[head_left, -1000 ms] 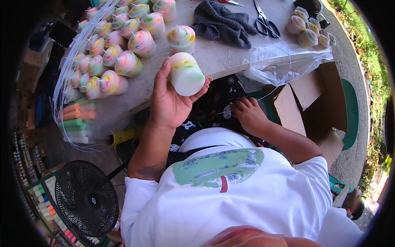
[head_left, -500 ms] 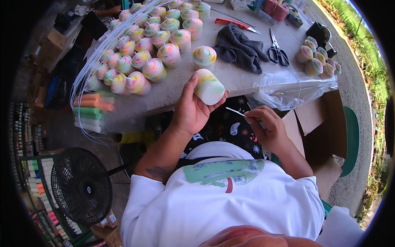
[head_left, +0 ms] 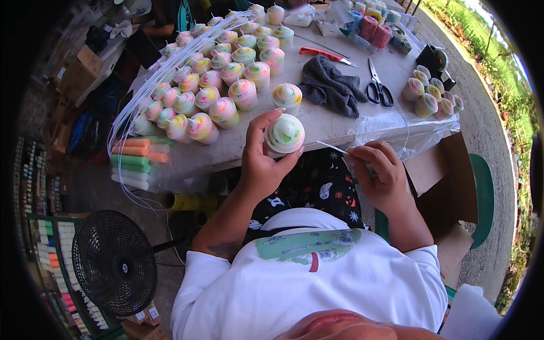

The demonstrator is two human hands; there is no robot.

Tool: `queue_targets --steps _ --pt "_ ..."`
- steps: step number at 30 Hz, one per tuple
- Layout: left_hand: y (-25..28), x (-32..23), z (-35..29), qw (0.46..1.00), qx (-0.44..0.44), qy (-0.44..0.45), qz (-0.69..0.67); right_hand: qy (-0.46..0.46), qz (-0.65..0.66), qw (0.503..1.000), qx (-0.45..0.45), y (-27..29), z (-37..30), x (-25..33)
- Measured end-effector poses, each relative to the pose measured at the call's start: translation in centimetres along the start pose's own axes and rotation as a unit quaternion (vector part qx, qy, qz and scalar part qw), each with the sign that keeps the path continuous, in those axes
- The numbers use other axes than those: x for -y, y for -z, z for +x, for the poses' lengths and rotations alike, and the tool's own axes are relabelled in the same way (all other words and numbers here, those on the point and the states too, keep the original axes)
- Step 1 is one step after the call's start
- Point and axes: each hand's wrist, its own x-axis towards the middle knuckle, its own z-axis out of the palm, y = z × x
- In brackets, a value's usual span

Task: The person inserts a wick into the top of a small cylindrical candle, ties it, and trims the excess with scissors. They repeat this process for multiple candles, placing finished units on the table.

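Observation:
My left hand [head_left: 265, 156] is wrapped round a pastel candle [head_left: 285, 135] at the table's front edge. Its swirled top, mostly white and green, faces up, and no wick stands out of it. In my right hand [head_left: 381, 170], thumb and fingers pinch a short, thin white wick [head_left: 331, 147] whose free end points left toward the candle, apart from it. Just beyond the held candle stands a single swirled candle [head_left: 287, 99] with a wick. Rows of similar candles [head_left: 243, 93] fill the table's left side, most with wicks showing.
A bundle of long white strands [head_left: 126, 110] arcs over the left rows, beside orange, green and white sticks [head_left: 130, 160]. A dark cloth [head_left: 331, 85], scissors [head_left: 378, 85] and a red-handled knife [head_left: 326, 54] lie beyond. Small cups [head_left: 430, 93], an open carton [head_left: 447, 181] and a fan [head_left: 114, 263] surround me.
My left hand has turned the candle from showing its flat white base to showing its swirled top. The right hand still pinches the wick. The whole view has shifted slightly.

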Motion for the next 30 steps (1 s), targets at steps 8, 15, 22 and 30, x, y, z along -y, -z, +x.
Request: queue_targets --steps 8,15,22,30 --pt "0.5 -0.7 0.1 0.951 0.03 -0.172 0.257 0.063 -0.02 0.998 0.007 1.0 1.7 1.3" --pt "0.5 -1.0 0.2 0.932 0.038 -0.215 0.291 0.069 -0.024 0.997 0.015 0.8 1.5 1.1" --pt "0.3 -1.3 0.3 0.916 0.04 -0.228 0.327 0.079 -0.033 0.996 0.02 0.8 1.4 0.8" --pt "1.2 -1.1 0.7 0.884 -0.016 0.253 -0.392 0.045 0.0 0.999 -0.003 -0.3 0.4 1.0"
